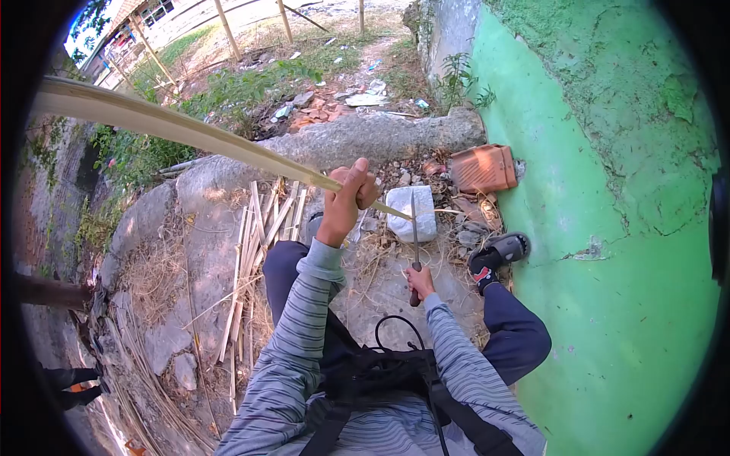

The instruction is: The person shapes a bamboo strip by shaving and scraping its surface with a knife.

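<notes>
My left hand is closed round a long pale bamboo strip, thumb laid along its top. The strip runs from the upper left, through the fist, down to a knife. My right hand grips the dark handle of that knife, whose narrow blade points away from me. Blade and strip cross above a whitish block on the ground; whether the edge is cutting into the strip I cannot tell. Several split strips lie in a loose pile left of my knee.
A green wall rises close on my right. An orange roof tile leans near its foot. A low stone kerb crosses in front, with rubble and weeds beyond. Long thin strips lie at lower left; another person's feet show there.
</notes>
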`<state>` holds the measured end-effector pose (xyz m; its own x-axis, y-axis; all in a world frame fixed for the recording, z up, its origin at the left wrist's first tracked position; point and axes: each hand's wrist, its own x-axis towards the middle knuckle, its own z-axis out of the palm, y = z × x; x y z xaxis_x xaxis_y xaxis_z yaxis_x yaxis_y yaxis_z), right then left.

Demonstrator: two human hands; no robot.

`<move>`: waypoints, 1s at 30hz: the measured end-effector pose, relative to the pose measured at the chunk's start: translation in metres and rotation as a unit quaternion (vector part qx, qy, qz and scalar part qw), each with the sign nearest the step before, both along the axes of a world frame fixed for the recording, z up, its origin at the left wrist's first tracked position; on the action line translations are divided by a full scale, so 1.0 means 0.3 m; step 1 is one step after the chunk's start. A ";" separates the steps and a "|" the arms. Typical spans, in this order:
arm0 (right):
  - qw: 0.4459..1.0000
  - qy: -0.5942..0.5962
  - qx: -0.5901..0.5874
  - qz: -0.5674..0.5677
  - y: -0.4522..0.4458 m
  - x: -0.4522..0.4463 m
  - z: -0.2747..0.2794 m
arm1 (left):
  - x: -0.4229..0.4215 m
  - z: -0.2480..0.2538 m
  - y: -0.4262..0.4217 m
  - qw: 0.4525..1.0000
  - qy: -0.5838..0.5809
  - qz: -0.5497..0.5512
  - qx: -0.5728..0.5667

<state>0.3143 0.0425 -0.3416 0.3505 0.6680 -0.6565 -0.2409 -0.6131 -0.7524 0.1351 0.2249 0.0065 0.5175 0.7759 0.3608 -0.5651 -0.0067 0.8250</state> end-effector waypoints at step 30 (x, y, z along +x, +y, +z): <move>0.994 0.106 0.015 -0.028 -0.005 -0.005 0.019 | 0.005 0.027 0.036 1.000 0.008 -0.002 0.001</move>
<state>0.3129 0.0409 -0.3357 0.2434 0.6715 -0.6999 -0.4280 -0.5732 -0.6988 0.1364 0.2359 0.0146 0.5256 0.7733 0.3545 -0.5520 -0.0070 0.8338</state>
